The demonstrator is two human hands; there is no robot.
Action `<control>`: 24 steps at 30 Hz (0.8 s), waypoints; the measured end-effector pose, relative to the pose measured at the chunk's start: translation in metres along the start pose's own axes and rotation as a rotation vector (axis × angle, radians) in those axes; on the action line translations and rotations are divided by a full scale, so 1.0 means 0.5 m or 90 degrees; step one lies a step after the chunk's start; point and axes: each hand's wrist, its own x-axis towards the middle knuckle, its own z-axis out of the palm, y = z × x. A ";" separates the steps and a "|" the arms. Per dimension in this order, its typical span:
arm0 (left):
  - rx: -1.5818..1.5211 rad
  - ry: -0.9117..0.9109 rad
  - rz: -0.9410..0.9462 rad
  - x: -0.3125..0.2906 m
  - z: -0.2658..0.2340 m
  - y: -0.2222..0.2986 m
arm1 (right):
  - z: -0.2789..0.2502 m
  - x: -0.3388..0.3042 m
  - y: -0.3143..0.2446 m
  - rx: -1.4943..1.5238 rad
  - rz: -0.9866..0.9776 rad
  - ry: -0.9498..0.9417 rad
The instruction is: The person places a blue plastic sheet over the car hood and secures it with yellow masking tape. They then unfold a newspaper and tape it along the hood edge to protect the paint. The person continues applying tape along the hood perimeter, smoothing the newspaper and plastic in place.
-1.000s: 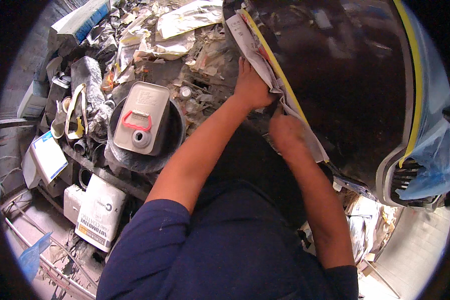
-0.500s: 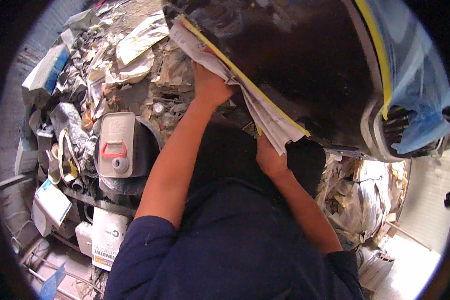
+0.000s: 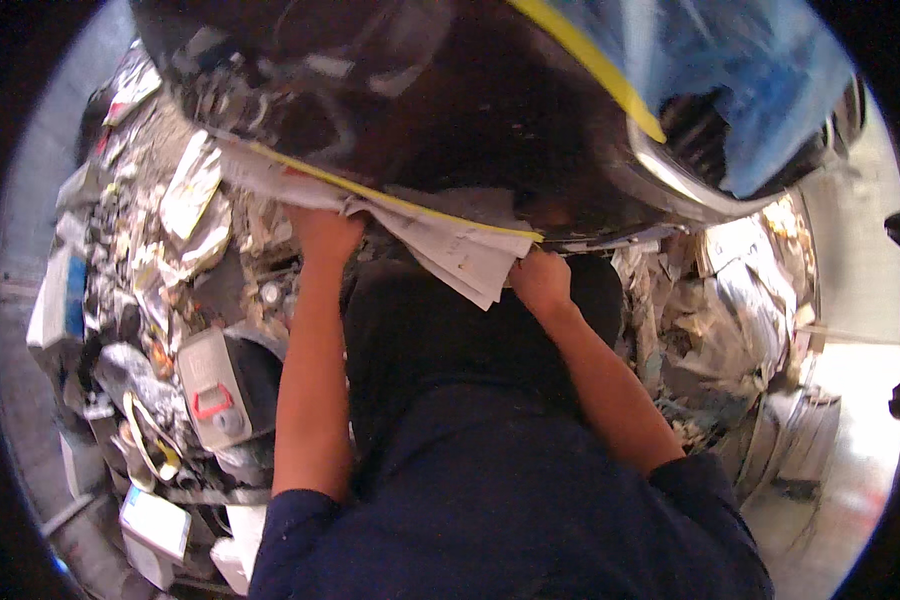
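A folded sheet of newspaper (image 3: pixel 460 255), edged with yellow masking tape (image 3: pixel 370 190), runs along the lower edge of a dark, glossy vehicle body panel (image 3: pixel 470 110). My left hand (image 3: pixel 325 235) is at the left part of the sheet, where the paper creases; its fingertips are hidden by the paper, and the hand appears closed on it. At the sheet's right end, my right hand (image 3: pixel 542 283) is closed with bent fingers against the paper's edge, just below the end of the tape. The paper's loose lower corner hangs between the hands.
Blue masking film (image 3: pixel 770 110) with another yellow tape strip covers the panel's upper right. Crumpled paper and scraps (image 3: pixel 195 200) cover the left side. A grey can with a red handle (image 3: pixel 215 390) stands there, near a white box (image 3: pixel 155 522). More crumpled wrapping (image 3: pixel 735 310) lies at the right.
The view has shifted: the panel and newspaper now lie lower left and run flatter across the picture. Both hands remain at the paper, the left lower in view, the right slightly higher.
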 end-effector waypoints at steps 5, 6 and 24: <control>-0.064 0.179 -0.007 -0.021 -0.028 0.065 | -0.036 0.023 -0.026 0.043 0.088 -0.056; -0.057 0.221 -0.044 -0.022 -0.052 0.119 | -0.029 0.025 -0.017 0.041 0.103 -0.051; -0.391 -0.095 0.052 -0.127 0.140 0.299 | -0.036 0.011 -0.035 0.099 0.071 -0.034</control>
